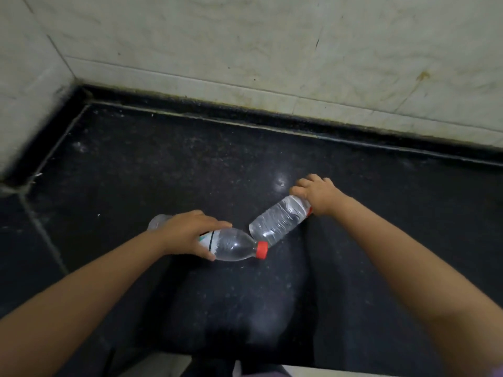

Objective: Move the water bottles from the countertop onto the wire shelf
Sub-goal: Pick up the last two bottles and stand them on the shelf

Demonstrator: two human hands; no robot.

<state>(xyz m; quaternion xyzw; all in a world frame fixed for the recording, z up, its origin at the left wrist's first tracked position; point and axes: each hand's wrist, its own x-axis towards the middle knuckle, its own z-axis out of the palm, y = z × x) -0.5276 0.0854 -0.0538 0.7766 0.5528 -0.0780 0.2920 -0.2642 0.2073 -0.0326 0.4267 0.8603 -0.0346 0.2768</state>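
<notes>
Two clear plastic water bottles lie on their sides on the black countertop (245,164). My left hand (187,231) grips the left bottle (234,244) around its labelled middle; its red cap points right. My right hand (317,194) holds the right bottle (277,220) at its upper end, where a bit of red shows under the palm. That bottle slants down to the left, and its base almost touches the left bottle's cap. No wire shelf is in view.
Pale tiled walls (245,50) close off the counter at the back and on the left, meeting in a corner at upper left. The counter's front edge (326,367) runs along the bottom of the view.
</notes>
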